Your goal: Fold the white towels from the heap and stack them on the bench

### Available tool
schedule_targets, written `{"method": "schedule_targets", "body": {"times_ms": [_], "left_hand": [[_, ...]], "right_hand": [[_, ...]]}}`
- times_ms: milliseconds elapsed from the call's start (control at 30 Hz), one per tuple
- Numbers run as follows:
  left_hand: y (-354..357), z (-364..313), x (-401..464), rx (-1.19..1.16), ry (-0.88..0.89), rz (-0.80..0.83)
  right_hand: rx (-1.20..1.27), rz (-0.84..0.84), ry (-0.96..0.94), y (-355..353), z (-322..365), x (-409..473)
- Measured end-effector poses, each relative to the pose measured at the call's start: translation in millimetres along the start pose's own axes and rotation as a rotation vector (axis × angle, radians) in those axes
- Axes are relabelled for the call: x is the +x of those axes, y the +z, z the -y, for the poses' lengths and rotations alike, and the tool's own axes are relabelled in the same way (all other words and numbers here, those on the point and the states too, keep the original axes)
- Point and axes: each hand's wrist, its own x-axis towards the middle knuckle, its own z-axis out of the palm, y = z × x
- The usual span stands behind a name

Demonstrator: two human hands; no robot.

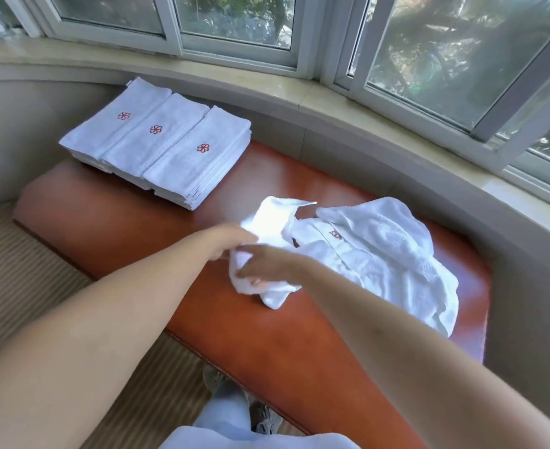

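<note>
Your left hand (226, 239) and right hand (267, 267) both clutch one crumpled white towel (267, 228), lifted slightly over the bench (137, 228). Just beyond your right hand lies the heap (390, 254); well beyond your left sit the folded stacks (160, 144).

Bare forearms (105, 319), pale blue trousers (221, 413), grey sneakers (263, 419).

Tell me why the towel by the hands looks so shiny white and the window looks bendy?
In the head view, sunlight through the window hits the towel that the left hand and right hand grip, washing out its texture; the bench shows glare too. The wide-angle lens curves the window frame. The hands look slightly blurred.
</note>
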Motion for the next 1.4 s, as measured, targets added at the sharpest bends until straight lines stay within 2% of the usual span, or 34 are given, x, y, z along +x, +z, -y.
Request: {"method": "schedule_targets", "body": {"times_ms": [67,133,233,400,633,700,800,900,967,1100,1133,1167,1233,1267,1300,1333,1400], "left_hand": [[-1,33,12,0.038,-0.075,-0.106],[-6,61,18,0.066,-0.141,-0.173],[-10,84,25,0.195,-0.154,-0.230],[-1,77,32,0.301,-0.095,-0.267],[-24,110,47,0.313,-0.094,-0.332],[-33,126,53,0.315,-0.120,-0.342],[-45,148,66,0.310,-0.162,-0.331],[-56,168,76,0.310,-0.193,-0.299],[-62,179,83,0.284,-0.207,-0.281],[-74,185,93,0.165,-0.212,-0.341],[-76,184,94,0.138,-0.205,-0.366],[-78,182,96,0.127,-0.204,-0.386],[-78,180,98,0.142,-0.213,-0.407],[-77,180,99,0.159,-0.215,-0.410],[-75,181,100,0.175,-0.215,-0.408],[-73,182,102,0.188,-0.211,-0.406],[-71,186,106,0.213,-0.196,-0.406]], "right_hand": [[0.093,0.231,0.142,28,-19,3],[0.052,0.258,0.206,37,-42,1],[-0.009,0.129,0.302,35,-76,-5],[0.071,-0.096,0.389,14,-112,-5],[0.312,-0.575,0.462,-1,-139,17],[0.317,-0.652,0.459,-3,-143,29],[0.210,-0.578,0.400,-2,-149,51],[-0.215,-0.419,0.357,4,-154,75],[-0.421,-0.390,0.300,9,-152,86],[-0.433,-0.440,0.150,9,-143,87],[-0.422,-0.349,0.155,7,-142,83],[-0.440,-0.167,0.199,6,-141,78],[-0.404,0.314,0.420,13,-139,67],[-0.307,0.473,0.537,19,-143,63],[-0.199,0.514,0.600,23,-150,61],[-0.125,0.457,0.612,24,-159,60],[-0.080,0.147,0.559,21,-176,65]]}}
